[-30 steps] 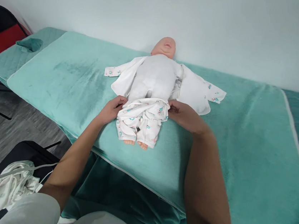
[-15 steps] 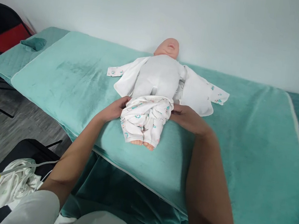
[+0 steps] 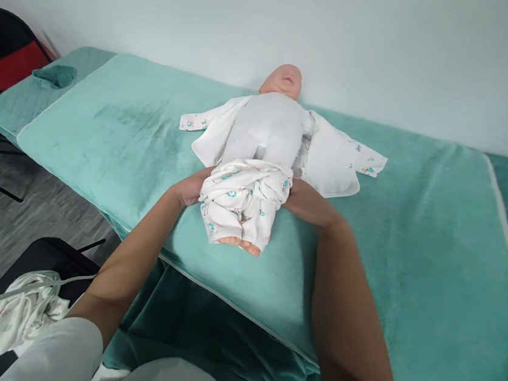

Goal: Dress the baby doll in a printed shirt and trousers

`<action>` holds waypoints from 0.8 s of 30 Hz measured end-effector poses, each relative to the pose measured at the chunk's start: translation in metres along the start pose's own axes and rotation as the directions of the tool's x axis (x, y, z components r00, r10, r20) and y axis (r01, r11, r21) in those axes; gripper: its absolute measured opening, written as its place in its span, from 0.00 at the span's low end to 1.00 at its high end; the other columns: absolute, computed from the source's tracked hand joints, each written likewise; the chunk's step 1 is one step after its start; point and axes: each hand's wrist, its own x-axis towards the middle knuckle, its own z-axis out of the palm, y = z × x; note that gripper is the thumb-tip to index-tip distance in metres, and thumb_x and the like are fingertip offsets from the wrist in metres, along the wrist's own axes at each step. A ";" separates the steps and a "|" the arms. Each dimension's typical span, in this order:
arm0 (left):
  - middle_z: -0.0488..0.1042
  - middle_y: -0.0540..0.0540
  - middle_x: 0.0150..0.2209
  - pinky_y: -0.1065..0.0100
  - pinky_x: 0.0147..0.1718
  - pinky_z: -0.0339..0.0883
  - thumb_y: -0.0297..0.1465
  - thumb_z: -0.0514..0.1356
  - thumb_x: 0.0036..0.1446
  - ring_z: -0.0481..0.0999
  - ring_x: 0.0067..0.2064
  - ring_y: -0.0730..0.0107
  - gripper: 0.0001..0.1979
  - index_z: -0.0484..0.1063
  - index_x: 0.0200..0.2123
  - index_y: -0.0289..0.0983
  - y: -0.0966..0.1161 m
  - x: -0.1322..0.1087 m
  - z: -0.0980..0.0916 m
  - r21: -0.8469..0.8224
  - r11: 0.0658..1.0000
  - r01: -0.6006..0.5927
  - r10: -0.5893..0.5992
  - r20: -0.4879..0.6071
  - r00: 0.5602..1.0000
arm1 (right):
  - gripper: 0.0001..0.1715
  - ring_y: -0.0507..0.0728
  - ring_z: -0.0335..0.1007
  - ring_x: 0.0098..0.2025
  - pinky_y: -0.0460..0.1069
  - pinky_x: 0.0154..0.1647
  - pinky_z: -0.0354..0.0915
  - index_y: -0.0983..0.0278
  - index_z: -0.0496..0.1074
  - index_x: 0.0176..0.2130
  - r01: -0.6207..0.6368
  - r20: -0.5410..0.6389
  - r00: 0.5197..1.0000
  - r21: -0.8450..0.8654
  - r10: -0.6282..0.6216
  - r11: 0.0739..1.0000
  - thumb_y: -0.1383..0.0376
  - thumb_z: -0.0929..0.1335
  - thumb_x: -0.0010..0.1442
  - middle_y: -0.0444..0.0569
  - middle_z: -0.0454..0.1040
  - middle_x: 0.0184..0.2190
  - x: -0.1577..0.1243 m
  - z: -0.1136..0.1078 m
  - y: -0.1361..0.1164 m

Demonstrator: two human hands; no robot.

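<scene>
A baby doll [image 3: 266, 121] lies on its back on a green padded bed, head toward the wall. Its body is pale cloth; the head and toes are flesh-coloured plastic. White printed baby pants [image 3: 247, 193] cover its legs, bunched around the hips, with toes [image 3: 243, 244] showing at the cuffs. My left hand [image 3: 194, 187] grips the pants at the left side of the waist. On the opposite side my right hand [image 3: 305, 201] holds them too. Both hands' fingertips are hidden behind the cloth. A white baby jacket [image 3: 333, 163] is spread open under the doll, sleeves out.
The green bed [image 3: 128, 121] runs along a white wall [image 3: 186, 17]. A black chair [image 3: 45, 252] at lower left bears a heap of white cloth [image 3: 27, 311]. Another black chair [image 3: 1, 27] with a red patch stands at far left. A pale cord [image 3: 69, 279] crosses near my left arm.
My fingers have slid further behind the sides of the pants, and the hands sit slightly lower. The doll and jacket look nearly unchanged; the whole view has shifted a little.
</scene>
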 end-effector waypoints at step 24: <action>0.82 0.36 0.30 0.42 0.52 0.78 0.63 0.77 0.29 0.82 0.48 0.39 0.39 0.79 0.31 0.36 -0.004 0.003 -0.004 0.163 0.978 -0.129 0.139 -0.053 0.989 | 0.25 0.72 0.72 0.63 0.67 0.73 0.62 0.58 0.82 0.40 0.058 0.016 0.998 -0.037 -0.057 0.998 0.41 0.71 0.59 0.52 0.81 0.50 0.005 0.007 -0.005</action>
